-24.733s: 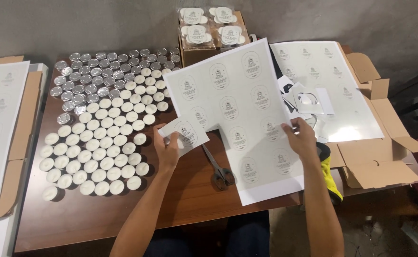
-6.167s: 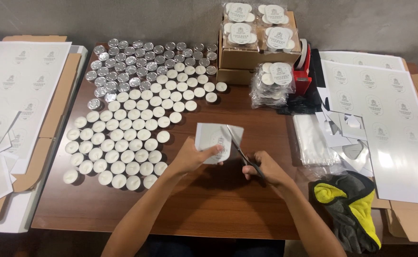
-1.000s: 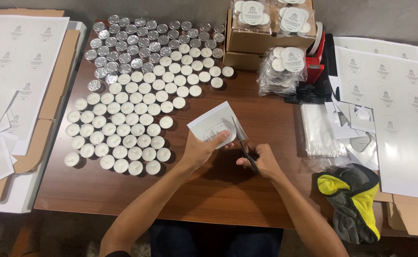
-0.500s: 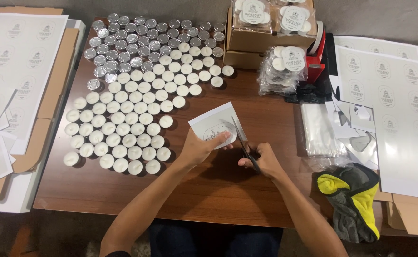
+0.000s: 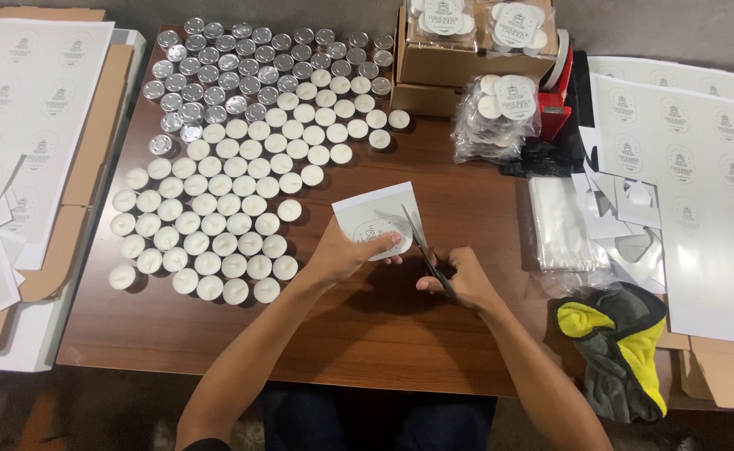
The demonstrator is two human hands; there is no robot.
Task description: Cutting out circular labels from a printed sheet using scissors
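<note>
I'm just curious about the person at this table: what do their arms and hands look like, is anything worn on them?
Both arms are bare up to the bottom edge of the picture, with no sleeves showing. The left hand and right hand wear no gloves, and I can see no rings, watch or bracelet on them. The fingers are uncovered. A little dark cloth shows by the left elbow, too small to identify.

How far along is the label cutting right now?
Done: offcuts with round holes lie at the right. In hand: the left hand holds a label piece while the right hand works scissors along it. Left: uncut label sheets remain.
</note>
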